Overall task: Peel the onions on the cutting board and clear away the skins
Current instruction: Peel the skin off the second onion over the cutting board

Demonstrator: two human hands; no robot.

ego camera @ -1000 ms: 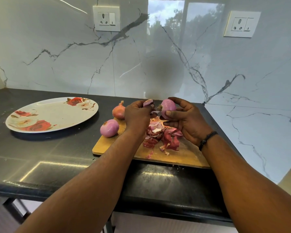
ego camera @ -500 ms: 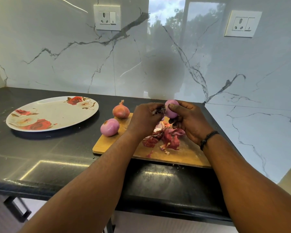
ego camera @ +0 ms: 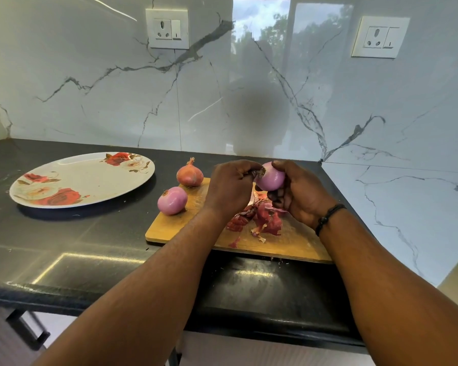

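My right hand (ego camera: 299,192) grips a peeled pink onion (ego camera: 271,178) above the wooden cutting board (ego camera: 296,244). My left hand (ego camera: 229,187) pinches the rooty end of that onion with its fingertips. Under both hands a heap of red onion skins (ego camera: 262,220) lies on the board. A second peeled onion (ego camera: 172,200) sits at the board's left edge. An unpeeled brown-skinned onion (ego camera: 190,174) stands at the board's far left corner.
A large floral plate (ego camera: 82,178) lies on the black counter (ego camera: 64,241) to the left of the board. A marble wall with two sockets runs behind and along the right. The counter's front edge is close to me.
The piece of skin my left hand held is gone. My right hand has turned the onion, and my left fingers have moved onto its root end.
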